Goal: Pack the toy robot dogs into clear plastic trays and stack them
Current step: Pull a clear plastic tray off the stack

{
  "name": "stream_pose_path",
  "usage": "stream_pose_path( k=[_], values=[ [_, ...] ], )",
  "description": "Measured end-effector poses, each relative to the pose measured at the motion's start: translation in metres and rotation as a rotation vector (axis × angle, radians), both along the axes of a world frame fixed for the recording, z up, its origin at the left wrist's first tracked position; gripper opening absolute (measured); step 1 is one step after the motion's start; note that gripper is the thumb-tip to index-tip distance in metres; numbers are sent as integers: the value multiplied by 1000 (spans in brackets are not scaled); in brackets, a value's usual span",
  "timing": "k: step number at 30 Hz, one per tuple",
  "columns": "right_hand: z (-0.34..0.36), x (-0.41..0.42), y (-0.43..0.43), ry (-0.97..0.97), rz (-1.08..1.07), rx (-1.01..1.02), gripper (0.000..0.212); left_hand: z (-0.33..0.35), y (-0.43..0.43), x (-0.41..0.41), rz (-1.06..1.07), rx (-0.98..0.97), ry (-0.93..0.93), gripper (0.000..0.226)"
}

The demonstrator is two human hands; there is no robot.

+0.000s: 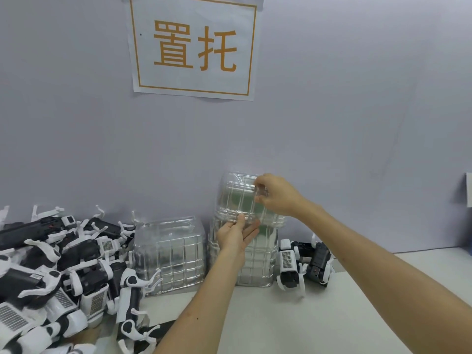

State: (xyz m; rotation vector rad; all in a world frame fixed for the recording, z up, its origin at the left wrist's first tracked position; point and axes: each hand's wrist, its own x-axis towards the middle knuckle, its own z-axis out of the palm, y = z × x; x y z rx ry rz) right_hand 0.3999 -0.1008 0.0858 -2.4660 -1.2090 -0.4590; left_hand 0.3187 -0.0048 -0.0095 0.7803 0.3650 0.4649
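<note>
A tall stack of clear plastic trays (255, 264) stands against the back wall. My right hand (275, 195) pinches the edge of the top tray (236, 192), which is lifted and tilted above the stack. Lower down, my left hand (236, 235) lies on the stack's front with the thumb against the rim and the fingers fairly straight. A shorter stack of clear trays (173, 254) stands to the left. A big heap of black and white toy robot dogs (58, 272) fills the left of the table. Two more toy dogs (304, 264) lie right of the tall stack.
A grey wall rises right behind the trays, with a paper sign (195, 44) in orange characters. The white table (319, 323) stretches to the right and front. A white object (468, 189) shows at the right edge.
</note>
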Motion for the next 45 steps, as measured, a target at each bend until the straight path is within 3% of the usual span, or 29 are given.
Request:
stream_pose_path(
  k=[7,20,45],
  values=[
    [-3,0,8,-6,-28,-30,32,0,-5,-1,82,9,80,12],
    [-3,-1,1,13,15,46,18,-3,-4,1,72,92,134,12],
    [1,6,5,97,12,240,11,-10,-4,6,76,101,93,14]
  ],
)
